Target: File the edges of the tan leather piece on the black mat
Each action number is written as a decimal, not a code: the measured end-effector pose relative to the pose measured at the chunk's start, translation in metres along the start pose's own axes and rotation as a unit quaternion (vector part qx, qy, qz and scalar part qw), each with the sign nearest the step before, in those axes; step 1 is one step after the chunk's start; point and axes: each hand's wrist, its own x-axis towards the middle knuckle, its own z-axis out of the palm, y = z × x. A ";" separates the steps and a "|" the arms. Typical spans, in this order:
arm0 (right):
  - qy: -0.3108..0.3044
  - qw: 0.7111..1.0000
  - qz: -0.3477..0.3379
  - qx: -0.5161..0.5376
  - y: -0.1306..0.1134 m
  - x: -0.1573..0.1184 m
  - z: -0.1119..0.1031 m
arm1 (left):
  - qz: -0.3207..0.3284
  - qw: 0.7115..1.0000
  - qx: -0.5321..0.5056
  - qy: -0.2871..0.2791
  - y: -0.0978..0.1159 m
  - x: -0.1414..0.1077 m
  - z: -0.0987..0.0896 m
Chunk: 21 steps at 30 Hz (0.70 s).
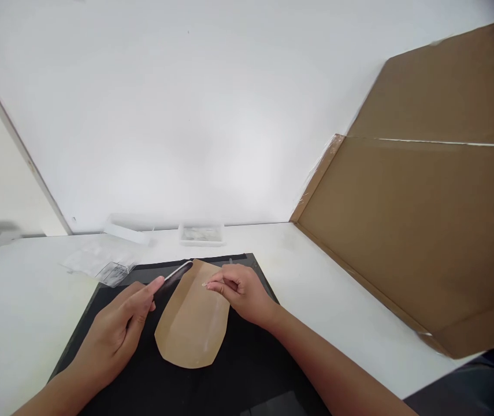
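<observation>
My left hand (121, 329) is closed around a slim flat strip (178, 270), pale along its upper edge and dark below, which points up and to the right. Between the thumb and fingertips of my right hand (238, 289) is a small clear piece (204, 284), too small to name surely. Below both hands lies a tan sheet (192, 329) with a narrow top and a rounded bottom. It rests on a black mat (151, 381), and my right fingers hover over its upper right part. The strip's far end meets the sheet's top edge in view; whether they touch I cannot tell.
At the back of the white table (316, 277) stand a clear box (201, 241) with small pale pieces and a white tray-like piece (127, 232). Clear plastic packaging (99, 263) lies left of the mat. A large opened cardboard box (415, 231) leans on the right.
</observation>
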 end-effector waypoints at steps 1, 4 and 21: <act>-0.009 1.000 -0.011 0.001 -0.003 -0.001 0.003 | 0.017 1.000 -0.002 -0.019 0.002 0.000 0.000; -0.035 0.998 -0.042 -0.006 -0.013 -0.002 0.010 | 0.046 0.997 0.007 -0.056 0.010 0.001 0.001; -0.115 0.991 -0.003 0.074 -0.040 -0.006 0.020 | 0.070 0.996 -0.056 0.002 0.025 -0.001 0.013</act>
